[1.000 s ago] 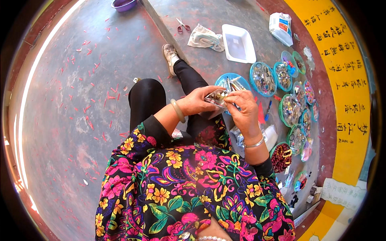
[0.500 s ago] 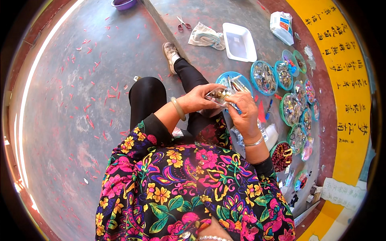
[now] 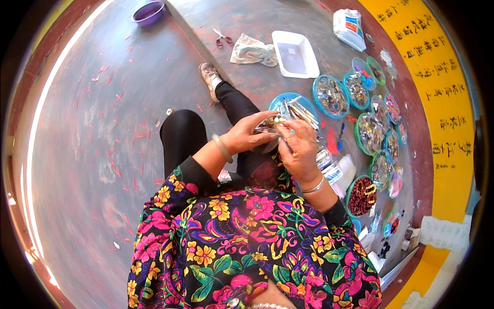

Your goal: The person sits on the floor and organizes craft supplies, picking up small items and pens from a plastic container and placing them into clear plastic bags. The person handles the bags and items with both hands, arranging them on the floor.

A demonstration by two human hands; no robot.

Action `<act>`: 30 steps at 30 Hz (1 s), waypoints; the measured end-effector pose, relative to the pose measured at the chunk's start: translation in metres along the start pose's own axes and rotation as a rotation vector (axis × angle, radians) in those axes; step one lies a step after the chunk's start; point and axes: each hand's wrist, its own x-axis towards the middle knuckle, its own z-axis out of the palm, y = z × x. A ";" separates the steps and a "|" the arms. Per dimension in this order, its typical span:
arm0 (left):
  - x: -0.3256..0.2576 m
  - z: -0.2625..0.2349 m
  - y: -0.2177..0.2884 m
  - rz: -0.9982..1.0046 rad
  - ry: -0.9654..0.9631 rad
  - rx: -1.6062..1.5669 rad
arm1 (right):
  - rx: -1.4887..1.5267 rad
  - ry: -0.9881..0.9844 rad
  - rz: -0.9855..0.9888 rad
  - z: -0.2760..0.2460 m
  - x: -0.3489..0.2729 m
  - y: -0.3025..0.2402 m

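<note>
Open grey floor (image 3: 103, 154) is seen to the person's left; round trays (image 3: 329, 95) of small parts crowd the right. A small clear packet (image 3: 272, 123), apparently holding metallic pieces, is pinched by the left hand (image 3: 247, 136) above the knee, the right hand (image 3: 298, 147) closed against its near edge.

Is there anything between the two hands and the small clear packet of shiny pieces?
Nothing visible: the left hand and the right hand both grip the small clear packet directly, above the lap, beside the round blue tray.
</note>
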 end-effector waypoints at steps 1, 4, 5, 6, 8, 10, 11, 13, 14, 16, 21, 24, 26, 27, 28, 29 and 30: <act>-0.001 0.000 0.000 -0.026 0.001 -0.039 | 0.033 0.020 0.016 -0.003 -0.001 0.000; -0.003 -0.001 0.006 -0.090 -0.017 -0.150 | 0.062 0.176 0.180 -0.020 0.000 0.015; -0.002 0.000 0.007 -0.090 -0.021 -0.163 | 0.063 0.254 0.274 -0.027 -0.003 0.031; -0.002 0.001 0.008 -0.092 -0.024 -0.177 | 0.066 0.331 0.368 -0.033 -0.007 0.046; -0.002 0.000 0.010 -0.109 -0.042 -0.205 | 0.118 0.371 0.483 -0.039 -0.022 0.084; -0.002 -0.001 0.008 -0.113 -0.064 -0.198 | 0.116 0.347 0.588 -0.034 -0.045 0.114; -0.001 0.001 0.010 -0.149 -0.072 -0.242 | 0.084 0.304 0.637 -0.030 -0.060 0.128; -0.001 0.001 0.013 -0.178 -0.084 -0.264 | 0.065 0.198 0.738 -0.012 -0.086 0.144; -0.001 0.001 0.013 -0.193 -0.086 -0.271 | 0.032 0.107 0.755 0.001 -0.100 0.149; -0.001 0.003 0.011 -0.174 -0.061 -0.310 | -0.038 -0.072 0.788 0.026 -0.129 0.157; 0.000 0.000 0.016 -0.191 -0.037 -0.311 | -0.299 -0.266 0.681 0.062 -0.156 0.160; -0.001 0.000 0.016 -0.194 -0.029 -0.342 | -0.381 -0.321 0.614 0.068 -0.156 0.161; -0.001 0.001 0.013 -0.180 -0.023 -0.346 | -0.417 -0.341 0.533 0.069 -0.155 0.161; 0.000 0.001 0.013 -0.180 -0.024 -0.341 | -0.431 -0.341 0.501 0.069 -0.155 0.161; 0.000 0.000 0.013 -0.180 -0.026 -0.335 | -0.446 -0.341 0.470 0.068 -0.155 0.160; 0.000 0.000 0.013 -0.180 -0.026 -0.331 | -0.460 -0.342 0.439 0.068 -0.157 0.160; 0.000 0.000 0.013 -0.181 -0.027 -0.335 | -0.426 -0.297 0.458 0.067 -0.159 0.161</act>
